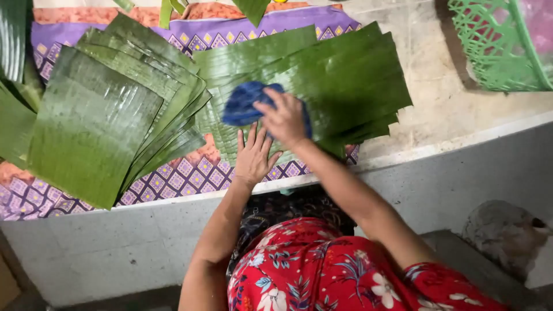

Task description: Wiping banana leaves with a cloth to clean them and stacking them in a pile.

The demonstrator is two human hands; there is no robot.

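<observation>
head view: right hand point(285, 118) has its grip clamped on a crumpled blue cloth point(245, 103), pressed onto the right stack of cut green banana leaves point(345, 80); left hand point(253, 155) lies flat, fingers apart, on that stack's near edge.

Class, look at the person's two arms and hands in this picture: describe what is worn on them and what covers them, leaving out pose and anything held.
Both arms are bare up to the shoulder; no sleeves reach the forearms. The left hand and right hand show no gloves, rings, watch or bracelets that I can make out. The only clothing near them is a red garment with a white and blue flower print.
</observation>
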